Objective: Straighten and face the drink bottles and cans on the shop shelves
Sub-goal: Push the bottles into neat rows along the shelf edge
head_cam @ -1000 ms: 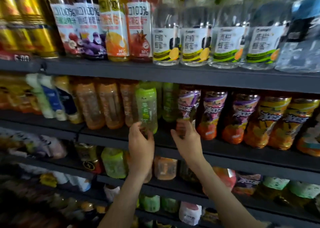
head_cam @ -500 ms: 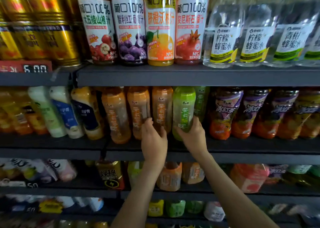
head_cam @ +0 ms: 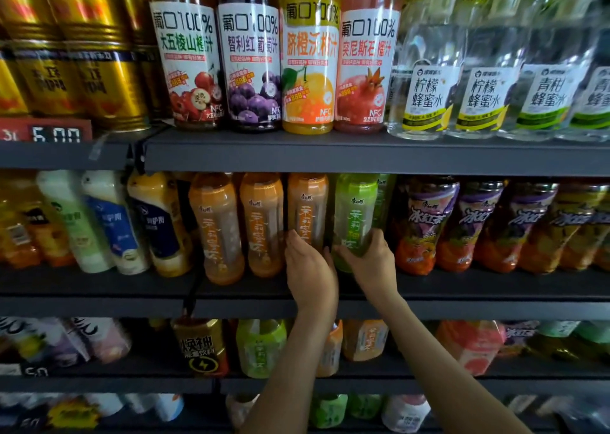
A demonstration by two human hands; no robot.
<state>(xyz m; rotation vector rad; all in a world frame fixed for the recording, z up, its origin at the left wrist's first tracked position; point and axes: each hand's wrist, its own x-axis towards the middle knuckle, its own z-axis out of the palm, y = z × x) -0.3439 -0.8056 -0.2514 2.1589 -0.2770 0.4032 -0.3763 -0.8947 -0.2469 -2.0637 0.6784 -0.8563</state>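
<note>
On the middle shelf stand three orange tea bottles and a green tea bottle in a row. My left hand wraps the lower part of the rightmost orange tea bottle. My right hand grips the base of the green tea bottle, thumb on its front. Both bottles stand upright with labels facing out. Their bottoms are hidden behind my hands.
Purple and orange iced tea bottles crowd the right of the same shelf, white and blue yoghurt bottles lean at the left. Juice bottles, gold cans and clear honey-water bottles fill the shelf above. Lower shelves hold more drinks.
The view has shifted left and closer. My left hand went from the green bottle to the orange one; my right hand went from a purple bottle to the green one.
</note>
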